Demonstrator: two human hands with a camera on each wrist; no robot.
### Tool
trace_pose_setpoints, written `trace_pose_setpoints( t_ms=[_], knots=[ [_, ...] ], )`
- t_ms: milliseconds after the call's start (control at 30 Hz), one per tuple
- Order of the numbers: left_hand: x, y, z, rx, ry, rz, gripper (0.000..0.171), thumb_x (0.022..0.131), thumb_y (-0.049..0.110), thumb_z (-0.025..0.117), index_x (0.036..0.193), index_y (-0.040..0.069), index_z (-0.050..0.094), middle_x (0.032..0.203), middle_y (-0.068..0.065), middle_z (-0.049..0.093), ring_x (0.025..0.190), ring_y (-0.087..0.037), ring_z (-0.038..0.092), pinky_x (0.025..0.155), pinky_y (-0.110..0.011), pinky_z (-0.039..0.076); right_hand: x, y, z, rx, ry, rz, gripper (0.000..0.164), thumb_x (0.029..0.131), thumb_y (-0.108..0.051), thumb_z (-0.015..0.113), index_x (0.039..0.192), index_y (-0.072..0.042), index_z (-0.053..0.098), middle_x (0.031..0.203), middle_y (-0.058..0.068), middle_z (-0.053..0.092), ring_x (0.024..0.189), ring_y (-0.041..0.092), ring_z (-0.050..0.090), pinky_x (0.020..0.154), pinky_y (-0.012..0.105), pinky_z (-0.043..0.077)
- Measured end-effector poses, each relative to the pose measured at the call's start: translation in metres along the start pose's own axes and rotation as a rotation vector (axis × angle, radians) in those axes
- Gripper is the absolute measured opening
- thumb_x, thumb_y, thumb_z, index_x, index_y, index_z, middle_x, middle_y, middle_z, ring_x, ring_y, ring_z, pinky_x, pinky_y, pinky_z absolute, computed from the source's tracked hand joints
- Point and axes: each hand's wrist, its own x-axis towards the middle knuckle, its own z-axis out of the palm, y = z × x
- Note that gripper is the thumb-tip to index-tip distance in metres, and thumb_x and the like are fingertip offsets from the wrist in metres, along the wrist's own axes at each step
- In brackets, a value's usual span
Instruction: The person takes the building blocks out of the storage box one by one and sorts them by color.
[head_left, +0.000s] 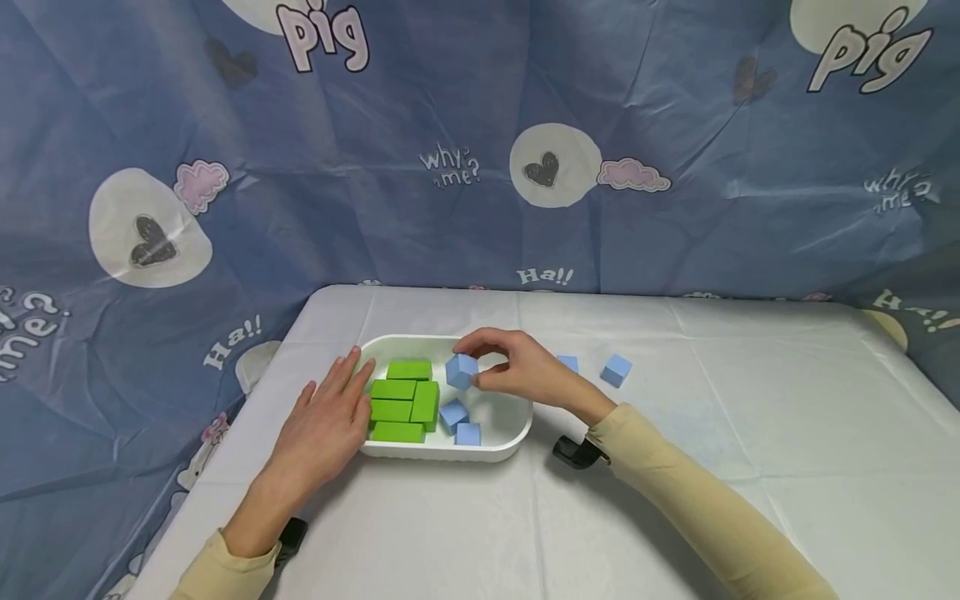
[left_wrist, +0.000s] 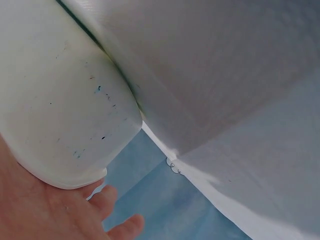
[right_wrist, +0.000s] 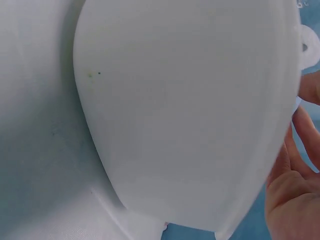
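Over the white tray (head_left: 491,452), my right hand (head_left: 517,367) pinches a blue cube (head_left: 461,372) between thumb and fingers. Two more blue cubes, one a tilted cube (head_left: 453,416) and one a flat-lying cube (head_left: 468,434), are in the tray below it. Several green blocks (head_left: 392,410) fill the tray's left part. My left hand (head_left: 324,419) rests at the tray's left end with its fingers extended along the rim. In the left wrist view, the palm (left_wrist: 50,212) lies against the tray's outer wall (left_wrist: 65,110). From the right wrist, the tray wall (right_wrist: 185,115) hides most of the held cube.
Right of the tray, a loose blue cube (head_left: 616,371) lies on the white table cover (head_left: 697,450), and another blue cube (head_left: 567,363) is partly hidden behind my right hand. A printed blue cloth (head_left: 450,225) hangs behind the table.
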Motion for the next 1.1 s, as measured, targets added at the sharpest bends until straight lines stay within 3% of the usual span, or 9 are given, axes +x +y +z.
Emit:
trace_pose_setpoints(
  t_ms=[733,967,1100],
  knots=[
    [0.001,-0.002,-0.003,-0.015,-0.041,0.012,0.054,0.107,0.028,0.031,0.155,0.003,0.029,0.163,-0.015,0.013,0.148,-0.035,0.013,0.111,-0.063,0.013,-0.029,-0.002,-0.01,0.064,0.224,-0.015,0.04,0.087,0.003,0.068,0.125,-0.007,0.063,0.12,0.001,0.063,0.111,0.018,0.06,0.087,0.034,0.054],
    [0.0,-0.002,-0.002,-0.026,-0.035,0.017,0.053,0.107,0.027,0.032,0.154,0.004,0.03,0.163,-0.016,0.014,0.148,-0.035,0.013,0.111,-0.063,0.013,-0.039,-0.009,-0.013,0.14,0.312,-0.011,0.042,0.086,0.009,0.067,0.126,0.002,0.06,0.124,0.013,0.061,0.112,0.028,0.058,0.091,0.035,0.052],
    [0.0,-0.002,-0.002,-0.021,-0.032,0.014,0.053,0.107,0.028,0.032,0.154,0.004,0.031,0.162,-0.016,0.015,0.148,-0.035,0.014,0.111,-0.063,0.013,-0.043,-0.006,-0.017,0.18,0.331,-0.029,0.042,0.086,0.01,0.066,0.127,0.003,0.059,0.125,0.014,0.06,0.113,0.028,0.058,0.091,0.036,0.052]
  ],
)
